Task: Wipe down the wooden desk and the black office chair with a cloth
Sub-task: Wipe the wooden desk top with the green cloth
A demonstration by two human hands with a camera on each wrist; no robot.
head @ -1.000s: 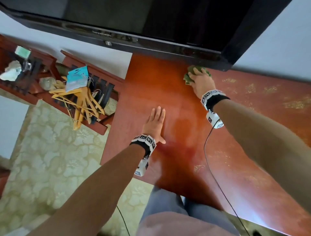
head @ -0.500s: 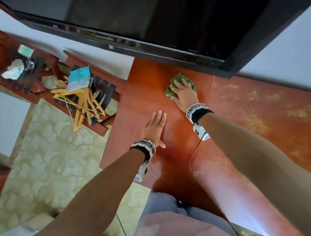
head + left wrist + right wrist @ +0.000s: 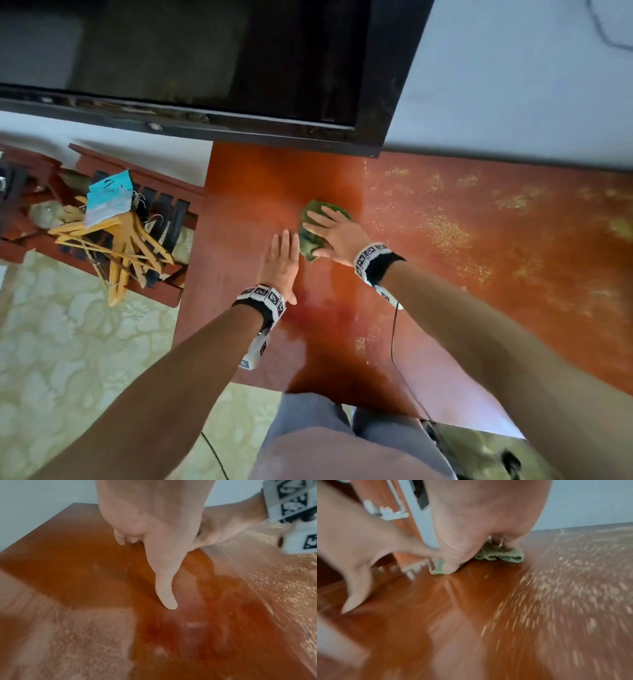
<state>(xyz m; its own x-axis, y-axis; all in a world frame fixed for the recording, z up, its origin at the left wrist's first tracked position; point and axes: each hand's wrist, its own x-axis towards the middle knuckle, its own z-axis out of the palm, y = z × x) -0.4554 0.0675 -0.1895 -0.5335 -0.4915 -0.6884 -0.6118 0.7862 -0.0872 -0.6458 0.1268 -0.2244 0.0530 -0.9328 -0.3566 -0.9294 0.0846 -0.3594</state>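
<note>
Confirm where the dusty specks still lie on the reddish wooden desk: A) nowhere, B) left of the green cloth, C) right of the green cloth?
C: pale dusty specks cover the reddish wooden desk right of the green cloth under the right hand.

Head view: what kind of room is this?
Probably a bedroom or hotel room, not an office. A flat-screen TV hangs above a reddish wooden desk, wooden clothes hangers are piled on a slatted rack beside it, and the floor has patterned covering.
</note>
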